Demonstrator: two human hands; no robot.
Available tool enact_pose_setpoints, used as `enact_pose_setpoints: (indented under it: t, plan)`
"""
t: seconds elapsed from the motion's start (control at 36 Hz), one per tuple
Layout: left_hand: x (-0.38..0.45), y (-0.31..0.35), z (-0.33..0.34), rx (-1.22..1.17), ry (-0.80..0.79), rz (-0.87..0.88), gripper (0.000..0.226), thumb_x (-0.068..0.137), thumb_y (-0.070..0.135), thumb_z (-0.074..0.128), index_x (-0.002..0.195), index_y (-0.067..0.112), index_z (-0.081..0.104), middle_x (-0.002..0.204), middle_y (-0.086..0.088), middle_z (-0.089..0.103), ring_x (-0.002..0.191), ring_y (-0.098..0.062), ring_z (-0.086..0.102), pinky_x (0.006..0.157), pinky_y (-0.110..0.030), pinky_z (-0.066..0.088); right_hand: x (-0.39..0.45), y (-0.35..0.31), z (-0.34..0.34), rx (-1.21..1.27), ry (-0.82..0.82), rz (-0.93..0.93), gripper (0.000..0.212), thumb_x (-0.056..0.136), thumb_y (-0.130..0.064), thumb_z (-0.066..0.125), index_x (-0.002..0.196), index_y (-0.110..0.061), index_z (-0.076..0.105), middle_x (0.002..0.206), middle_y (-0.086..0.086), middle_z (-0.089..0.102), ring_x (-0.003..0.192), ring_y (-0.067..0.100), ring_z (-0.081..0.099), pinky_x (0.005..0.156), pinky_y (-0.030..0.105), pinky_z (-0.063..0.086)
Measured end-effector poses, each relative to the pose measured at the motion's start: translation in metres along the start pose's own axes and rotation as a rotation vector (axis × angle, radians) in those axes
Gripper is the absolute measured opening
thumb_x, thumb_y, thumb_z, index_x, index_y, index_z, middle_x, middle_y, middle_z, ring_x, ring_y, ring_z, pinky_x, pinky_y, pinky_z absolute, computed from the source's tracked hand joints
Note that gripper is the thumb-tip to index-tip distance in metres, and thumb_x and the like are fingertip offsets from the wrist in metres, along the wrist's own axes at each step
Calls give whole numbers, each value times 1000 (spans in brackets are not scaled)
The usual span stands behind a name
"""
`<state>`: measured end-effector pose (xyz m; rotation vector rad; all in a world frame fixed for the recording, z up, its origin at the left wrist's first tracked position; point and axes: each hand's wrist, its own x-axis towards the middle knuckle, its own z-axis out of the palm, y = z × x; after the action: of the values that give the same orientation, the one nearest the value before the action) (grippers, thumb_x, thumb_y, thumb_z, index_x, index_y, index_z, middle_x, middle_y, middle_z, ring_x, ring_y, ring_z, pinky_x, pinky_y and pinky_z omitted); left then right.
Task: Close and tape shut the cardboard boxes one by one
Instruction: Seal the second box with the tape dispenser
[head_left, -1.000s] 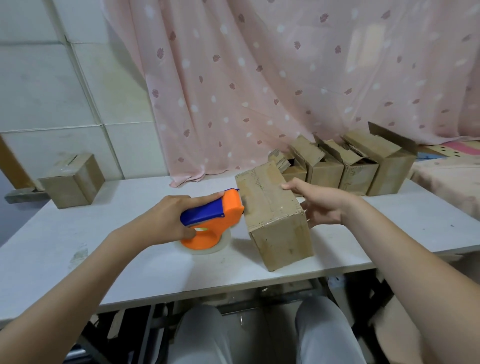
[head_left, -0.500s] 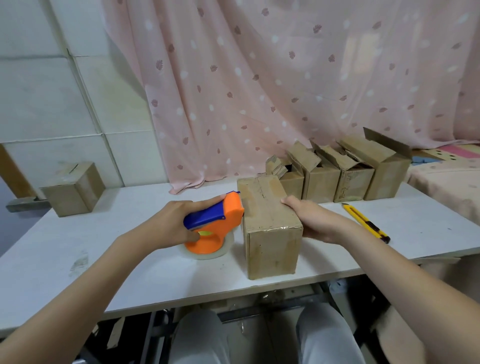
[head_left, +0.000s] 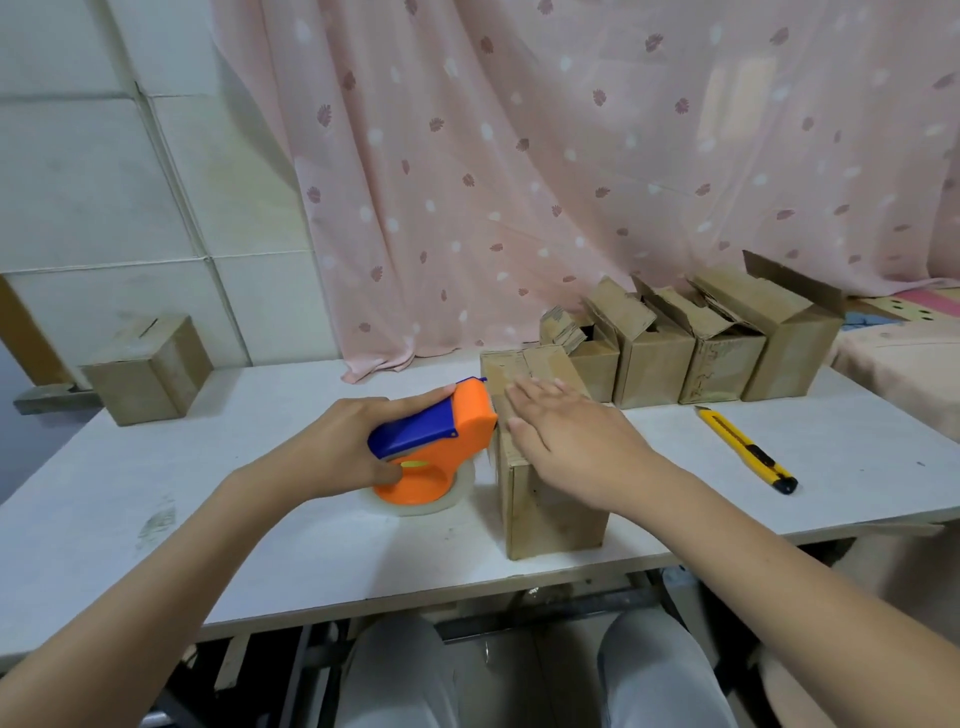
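**Box squared up, flaps pressed flat, tape about to go on**

A second ago the box (head_left: 540, 457) was tilted up on an edge in my right hand (head_left: 566, 447); now it stands upright near the front edge of the tabletop (head_left: 208, 545), and that hand has shifted from gripping its side to lying flat on top, fingers (head_left: 530, 395) straight and together, pressing the flaps down. My left hand (head_left: 337, 452) has stayed wrapped around the blue handle of the orange tape dispenser (head_left: 431, 447), fingers curled tight on it, its clear roll resting on the tabletop and its nose touching the box's left top edge. I read that as the closing done and the taping just starting.

For room: the box sits close to the near edge, so a hard pull toward me could slide it off; my pressing hand should hold it. Behind it, the row of open boxes (head_left: 691, 358) stands just beside its far end, leaving little room for the dispenser there. A yellow utility knife (head_left: 743, 449) lies to the right, well apart. One closed box (head_left: 148, 369) sits at the far left by the wall; the tabletop between is free for setting this one aside.
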<state>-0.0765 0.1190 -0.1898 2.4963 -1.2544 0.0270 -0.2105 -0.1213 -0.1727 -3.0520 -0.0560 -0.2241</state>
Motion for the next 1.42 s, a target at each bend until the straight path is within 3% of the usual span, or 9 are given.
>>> enact_pose_setpoints:
  t: [0.42, 0.56, 0.64, 0.75, 0.83, 0.94, 1.08, 1.28, 1.42]
  plan:
    - [-29, -14, -16, 83, -40, -47, 94, 80, 24, 72, 136, 76, 16, 86, 19, 54, 77, -7, 52, 64, -16, 38, -3, -8, -12, 74, -52, 46, 52, 107, -34, 25, 153, -11, 34, 163, 4, 28, 151, 17, 19, 122, 29, 5]
    - [-25, -10, -15, 117, -29, -27, 91, 82, 26, 71, 139, 71, 16, 82, 17, 50, 77, -6, 50, 66, -15, 35, 11, -12, -21, 133, -101, 161, 44, 105, -37, 31, 136, -16, 54, 151, 10, 40, 148, 33, 23, 119, 62, 1]
    - [-25, -9, -14, 121, -12, -3, 91, 80, 26, 69, 136, 75, 16, 82, 13, 52, 76, -7, 50, 65, -16, 36, 26, -18, -30, 142, -153, 299, 41, 102, -44, 36, 129, -24, 59, 140, 15, 47, 140, 42, 30, 114, 64, 25]
    - [-22, -9, -13, 117, -14, 9, 92, 81, 27, 68, 132, 79, 11, 84, 8, 53, 76, -7, 50, 65, -18, 36, 45, -31, -42, 122, -278, 375, 64, 102, -52, 41, 152, -13, 30, 142, 13, 51, 130, 34, 47, 100, 41, 45]
    - [-21, -6, -13, 136, -17, 15, 91, 82, 28, 67, 133, 77, 11, 84, 10, 52, 77, -6, 49, 64, -15, 33, 59, -38, -42, 78, -351, 476, 86, 99, -55, 46, 157, -8, 4, 145, 18, 48, 127, 38, 50, 97, 43, 42]
    - [-22, -9, -12, 130, -17, 15, 92, 81, 28, 68, 130, 80, 9, 83, 10, 51, 77, -6, 49, 65, -16, 34, 78, -36, -35, 13, -414, 552, 102, 87, -63, 56, 156, -7, 5, 142, 18, 49, 120, 42, 53, 100, 47, 44]
    - [-22, -10, -13, 123, -28, -4, 93, 81, 29, 67, 133, 79, 9, 84, 7, 53, 77, -7, 50, 66, -19, 36, 64, -43, -62, -26, -383, 446, 77, 98, -48, 54, 153, -3, 24, 147, 13, 42, 113, 34, 55, 88, 38, 46]
    - [-25, -5, -15, 58, -41, 0, 96, 81, 26, 70, 138, 75, 11, 95, 16, 56, 78, -5, 52, 66, -16, 39, 58, -22, -74, 41, -457, 438, 71, 88, -57, 64, 140, -12, 46, 128, 11, 52, 83, 30, 59, 64, 37, 49]
    - [-21, 1, -21, 44, 14, 19, 98, 79, 22, 70, 138, 75, 13, 91, 20, 56, 77, -6, 52, 64, -16, 38, 46, -2, -76, 410, -447, 541, 56, 85, -50, 73, 122, -17, 48, 142, 18, 42, 105, 50, 60, 85, 61, 56]
